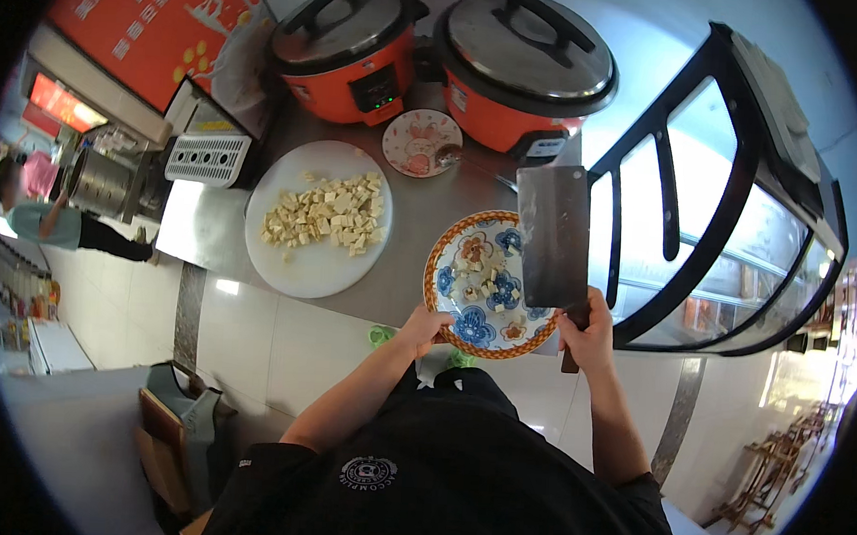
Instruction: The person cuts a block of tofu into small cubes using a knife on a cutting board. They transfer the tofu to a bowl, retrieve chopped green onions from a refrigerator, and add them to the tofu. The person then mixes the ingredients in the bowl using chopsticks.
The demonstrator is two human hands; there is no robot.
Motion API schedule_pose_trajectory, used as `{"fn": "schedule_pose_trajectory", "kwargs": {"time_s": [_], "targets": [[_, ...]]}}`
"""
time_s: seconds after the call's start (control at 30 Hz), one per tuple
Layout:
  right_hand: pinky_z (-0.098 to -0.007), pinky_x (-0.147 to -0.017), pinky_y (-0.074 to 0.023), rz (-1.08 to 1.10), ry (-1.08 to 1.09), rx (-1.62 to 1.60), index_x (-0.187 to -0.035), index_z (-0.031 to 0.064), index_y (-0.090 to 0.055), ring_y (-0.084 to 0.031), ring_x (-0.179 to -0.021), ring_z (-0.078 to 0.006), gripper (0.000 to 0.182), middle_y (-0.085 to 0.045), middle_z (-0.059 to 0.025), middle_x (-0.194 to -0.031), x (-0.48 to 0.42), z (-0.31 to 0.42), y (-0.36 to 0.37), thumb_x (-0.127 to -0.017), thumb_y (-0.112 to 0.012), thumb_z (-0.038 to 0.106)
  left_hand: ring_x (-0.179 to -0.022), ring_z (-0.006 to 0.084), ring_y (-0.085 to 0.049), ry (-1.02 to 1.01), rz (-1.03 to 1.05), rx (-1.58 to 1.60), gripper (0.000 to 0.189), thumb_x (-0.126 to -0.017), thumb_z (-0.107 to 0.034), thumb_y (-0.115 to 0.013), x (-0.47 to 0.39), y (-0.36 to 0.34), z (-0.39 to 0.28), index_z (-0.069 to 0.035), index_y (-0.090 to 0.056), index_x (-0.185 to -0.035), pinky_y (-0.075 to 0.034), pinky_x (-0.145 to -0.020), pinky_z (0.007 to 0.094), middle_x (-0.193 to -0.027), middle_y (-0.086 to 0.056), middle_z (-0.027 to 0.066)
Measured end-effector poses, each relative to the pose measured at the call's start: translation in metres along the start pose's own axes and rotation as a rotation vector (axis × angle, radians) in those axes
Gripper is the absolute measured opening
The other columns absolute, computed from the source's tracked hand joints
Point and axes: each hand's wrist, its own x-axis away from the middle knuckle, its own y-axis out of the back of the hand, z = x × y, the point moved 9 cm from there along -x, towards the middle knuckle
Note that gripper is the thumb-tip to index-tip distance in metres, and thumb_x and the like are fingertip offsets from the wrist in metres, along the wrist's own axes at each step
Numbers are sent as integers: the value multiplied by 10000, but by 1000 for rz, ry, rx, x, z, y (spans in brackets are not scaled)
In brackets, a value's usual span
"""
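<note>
My left hand grips the lower left rim of a floral plate with an orange patterned edge. A few small pale cubes, tofu-like, lie scattered on that plate. In my right hand is the handle of a cleaver, its broad dark blade upright over the plate's right side. The fingers of that hand are also close to the plate's rim; whether they touch it is unclear. To the left, a round white cutting board bears a heap of pale diced cubes.
Two orange rice cookers stand behind, with a small patterned plate and a metal spoon before them. A glass display case is at the right. A person stands far left. The steel counter's front edge is near me.
</note>
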Motion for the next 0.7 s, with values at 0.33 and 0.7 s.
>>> {"fn": "schedule_pose_trajectory", "kwargs": {"time_s": [0.33,0.7], "targets": [[-240,-497,-504,203,92,51,-1083,39,-524,-600,-566,-100,259,-616,-48,-759,-62,77,-37,-875,-666,98,-758,217,-638,-247,-107,261,392,-763,54,-586,70,96,39,-23,-570,-1147,-568,-581,360,-896,-621,77],[-300,-704,-464,385,-155,-105,-991,11,-566,-601,-798,-159,262,-627,-51,-863,-186,-76,-278,-780,-715,56,-617,192,-548,-361,-757,766,461,-729,126,-477,258,291,169,-55,-471,-1153,-463,-496,297,-851,-545,66]]}}
